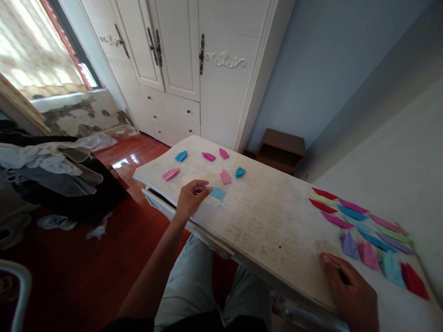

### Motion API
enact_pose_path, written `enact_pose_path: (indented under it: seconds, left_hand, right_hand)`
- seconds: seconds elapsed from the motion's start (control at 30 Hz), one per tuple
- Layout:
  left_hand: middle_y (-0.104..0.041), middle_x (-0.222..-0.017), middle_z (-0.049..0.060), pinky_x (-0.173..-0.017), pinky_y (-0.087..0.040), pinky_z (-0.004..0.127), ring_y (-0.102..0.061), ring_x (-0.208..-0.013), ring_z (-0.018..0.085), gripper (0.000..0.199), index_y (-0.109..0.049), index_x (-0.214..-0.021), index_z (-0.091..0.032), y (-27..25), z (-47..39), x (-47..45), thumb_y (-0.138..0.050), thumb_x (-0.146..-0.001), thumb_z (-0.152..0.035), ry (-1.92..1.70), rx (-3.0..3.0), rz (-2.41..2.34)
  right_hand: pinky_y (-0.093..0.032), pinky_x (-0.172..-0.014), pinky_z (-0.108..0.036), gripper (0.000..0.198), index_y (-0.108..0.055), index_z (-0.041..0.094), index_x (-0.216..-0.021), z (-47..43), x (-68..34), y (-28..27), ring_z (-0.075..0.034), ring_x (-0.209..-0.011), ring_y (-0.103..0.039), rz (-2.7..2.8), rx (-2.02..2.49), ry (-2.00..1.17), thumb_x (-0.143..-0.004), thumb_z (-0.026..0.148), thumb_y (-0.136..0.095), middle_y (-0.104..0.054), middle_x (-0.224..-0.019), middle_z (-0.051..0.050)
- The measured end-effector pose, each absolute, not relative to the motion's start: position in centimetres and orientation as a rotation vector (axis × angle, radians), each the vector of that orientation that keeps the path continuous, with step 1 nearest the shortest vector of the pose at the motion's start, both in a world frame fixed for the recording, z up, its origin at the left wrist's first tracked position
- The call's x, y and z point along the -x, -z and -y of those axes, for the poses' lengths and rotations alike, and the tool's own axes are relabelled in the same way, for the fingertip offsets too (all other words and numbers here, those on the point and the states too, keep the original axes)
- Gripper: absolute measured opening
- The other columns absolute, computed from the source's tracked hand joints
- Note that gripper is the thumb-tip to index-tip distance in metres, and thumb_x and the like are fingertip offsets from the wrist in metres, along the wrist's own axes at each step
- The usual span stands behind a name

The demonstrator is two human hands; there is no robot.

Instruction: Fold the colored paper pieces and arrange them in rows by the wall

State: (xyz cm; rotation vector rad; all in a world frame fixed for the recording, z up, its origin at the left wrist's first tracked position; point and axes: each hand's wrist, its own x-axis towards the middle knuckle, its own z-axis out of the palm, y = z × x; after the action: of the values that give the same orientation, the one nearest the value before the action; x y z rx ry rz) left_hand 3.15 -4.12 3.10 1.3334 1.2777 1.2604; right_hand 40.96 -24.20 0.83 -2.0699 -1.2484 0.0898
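My left hand [192, 198] is closed, pinching the near-left edge of a light blue piece of paper [218, 193] just over the white table. Beyond it lie small folded papers, among them a pink one [226, 177], a teal one [240, 172] and a light pink one [171, 174]. My right hand [351, 289] rests on the table at the right with its fingers curled in, and nothing shows between them. Close beside it stand a purple folded paper [350, 245], a pink folded paper [368, 254], a mint one [393, 268] and a red one [414, 280].
Long folded paper strips [354, 215] in several colours lie in rows at the table's right end. The white table [263, 220] has its front edge over my legs. A white wardrobe [224, 88] and a brown nightstand [282, 146] stand behind; clothes [54, 162] are heaped at left.
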Motion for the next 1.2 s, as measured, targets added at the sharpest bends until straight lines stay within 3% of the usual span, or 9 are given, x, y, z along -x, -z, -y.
enact_pose_path:
  seconds: [0.17,0.37,0.7,0.97,1.1,1.2]
  left_hand:
    - [-0.070,-0.069,0.004,-0.054,-0.042,0.022,-0.060,-0.062,0.013,0.039,-0.072,-0.086,-0.014,-5.6,5.4,-5.5,-0.079,-0.062,-0.044,-1.179,-1.274,-1.101]
    - [-0.071,-0.071,0.004,-0.054,-0.042,0.022,-0.060,-0.062,0.013,0.033,-0.074,-0.091,-0.015,-7.4,6.4,-11.1,-0.074,-0.068,-0.039,-1.035,-1.384,-0.934]
    - [-0.068,-0.062,0.002,-0.049,-0.043,0.020,-0.060,-0.055,0.012,0.018,-0.071,-0.088,-0.014,-5.2,6.0,-25.7,-0.067,-0.073,-0.023,-0.628,-1.591,-0.703]
    - [-0.067,-0.061,0.002,-0.056,-0.049,0.023,-0.064,-0.056,0.013,0.011,-0.069,-0.083,-0.012,-2.5,5.2,-34.7,-0.063,-0.074,-0.015,-0.528,-1.872,-0.730]
    - [-0.070,-0.068,0.003,-0.067,-0.049,0.027,-0.065,-0.067,0.016,0.009,-0.072,-0.076,-0.015,-2.0,4.9,-36.2,-0.064,-0.071,-0.016,-0.539,-2.021,-0.765]
    - [-0.072,-0.079,0.005,-0.074,-0.048,0.029,-0.065,-0.076,0.018,0.013,-0.072,-0.082,-0.017,-1.9,4.8,-36.6,-0.062,-0.074,-0.019,-0.555,-2.093,-0.810]
  right_hand:
    - [-0.054,-0.076,-0.034,0.049,-0.073,0.018,-0.086,24.2,-41.0,-0.6,-0.026,-0.082,-0.068,1.260,2.016,-0.106,-0.077,0.062,-0.053,-0.074,-0.091,-0.010]
    - [-0.052,-0.079,-0.033,0.043,-0.071,0.017,-0.088,24.0,-40.7,-0.6,-0.023,-0.084,-0.066,1.308,1.918,-0.159,-0.083,0.055,-0.052,-0.073,-0.092,-0.009]
    - [-0.050,-0.078,-0.031,0.028,-0.070,0.019,-0.091,23.9,-40.3,-0.7,-0.020,-0.085,-0.064,1.331,1.761,-0.214,-0.092,0.038,-0.048,-0.071,-0.092,-0.008]
    - [-0.047,-0.071,-0.027,0.025,-0.070,0.019,-0.090,24.0,-40.5,-0.9,-0.017,-0.080,-0.063,1.263,1.687,-0.307,-0.092,0.033,-0.050,-0.069,-0.088,-0.005]
    - [-0.047,-0.070,-0.025,0.024,-0.070,0.019,-0.089,24.1,-40.7,-1.0,-0.017,-0.078,-0.063,1.229,1.645,-0.341,-0.092,0.033,-0.051,-0.069,-0.086,-0.004]
    - [-0.047,-0.069,-0.025,0.023,-0.070,0.019,-0.087,24.1,-40.7,-1.1,-0.016,-0.076,-0.062,1.222,1.624,-0.355,-0.092,0.033,-0.052,-0.069,-0.083,-0.004]
